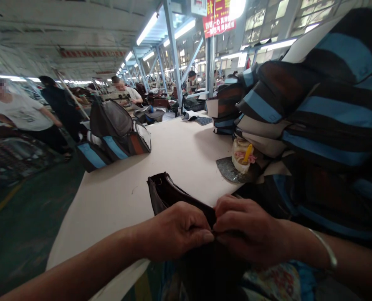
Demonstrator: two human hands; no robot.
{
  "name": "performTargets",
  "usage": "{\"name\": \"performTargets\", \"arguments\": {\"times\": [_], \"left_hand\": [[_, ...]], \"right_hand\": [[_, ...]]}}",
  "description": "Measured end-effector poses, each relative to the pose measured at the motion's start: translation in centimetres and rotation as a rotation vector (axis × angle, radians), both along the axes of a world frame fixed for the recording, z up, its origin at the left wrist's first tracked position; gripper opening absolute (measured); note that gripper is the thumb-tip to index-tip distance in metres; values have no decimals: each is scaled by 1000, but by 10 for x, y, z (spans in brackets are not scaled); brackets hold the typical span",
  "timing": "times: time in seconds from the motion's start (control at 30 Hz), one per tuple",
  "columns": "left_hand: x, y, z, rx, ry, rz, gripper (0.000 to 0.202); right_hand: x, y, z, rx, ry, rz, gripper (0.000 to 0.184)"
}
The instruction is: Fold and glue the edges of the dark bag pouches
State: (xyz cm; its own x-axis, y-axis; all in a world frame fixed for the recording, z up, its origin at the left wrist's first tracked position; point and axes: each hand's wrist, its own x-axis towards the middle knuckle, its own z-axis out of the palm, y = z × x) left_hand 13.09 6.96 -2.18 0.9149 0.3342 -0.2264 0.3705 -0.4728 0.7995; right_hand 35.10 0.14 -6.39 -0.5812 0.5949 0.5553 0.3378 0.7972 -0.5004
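My left hand [176,230] and my right hand [246,229] meet at the near edge of the white table [123,196]. Both are closed in a pinch on the edge of a dark brown bag piece [163,193]. The piece lies partly on the table and hangs down toward my lap. My right wrist wears a thin silver bangle [326,248]. The fingertips of both hands touch each other over the dark material.
A tall stack of striped blue, brown and white bags [314,108] fills the right side. A roll of tape [242,155] sits beside it. Another striped bag [112,133] stands at the table's left edge. Other people work at far benches.
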Motion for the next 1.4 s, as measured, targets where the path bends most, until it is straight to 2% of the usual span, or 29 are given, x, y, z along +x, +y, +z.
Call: {"name": "performTargets", "arguments": {"times": [0.07, 0.13, 0.23, 0.3, 0.4, 0.47, 0.53, 0.63, 0.7, 0.77, 0.87, 0.97, 1.03, 1.07, 1.13, 1.23, 1.3, 1.4], "left_hand": [[0, -7, 3, 149, -24, -50, 20], [1, -12, 5, 240, -19, -83, 17], [1, -19, 8, 333, -36, -122, 15], [2, -23, 9, 403, -45, -130, 16], [1, -28, 14, 501, -41, -119, 23], [-2, -31, 20, 532, -58, -131, 24], [-7, -32, 31, 543, -82, -148, 21], [-21, -32, 50, 545, -89, -124, 18], [-34, -30, 61, 535, -70, -94, 19], [-48, -29, 68, 513, -34, -88, 21], [-67, -37, 75, 468, 69, -89, 24], [-77, -58, 82, 417, 177, 16, 20], [-77, -73, 84, 402, 191, 96, 35], [-76, -80, 83, 399, 178, 126, 36], [-73, -89, 78, 371, 111, 172, 30], [-71, -93, 67, 244, -3, 221, 27], [-71, -94, 63, 182, -46, 224, 23], [-69, -94, 62, 171, -69, 189, 19]], "right_hand": [[6, -2, 8, -279, 40, 3, 15], [10, -1, 17, -477, -34, 8, 23], [9, -2, 27, -572, -147, 47, 14], [3, -7, 28, -511, -197, 33, 5], [-8, -20, 27, -204, -268, -100, 4], [-10, -25, 31, -108, -279, -152, 3], [-5, -24, 40, -249, -232, -94, 4], [9, -12, 57, -477, -119, 77, 26], [12, -5, 62, -456, -71, 192, 29], [7, -2, 59, -362, -30, 271, 23], [-17, -6, 45, -280, 34, 332, 22], [-44, -15, 38, -287, 77, 376, 21], [-58, -20, 42, -286, 92, 384, 20], [-63, -23, 45, -278, 98, 380, 20], [-69, -27, 51, -266, 104, 366, 20], [-73, -33, 56, -288, 93, 350, 21], [-73, -35, 57, -312, 97, 342, 22], [-69, -36, 56, -341, 104, 351, 23]]}}
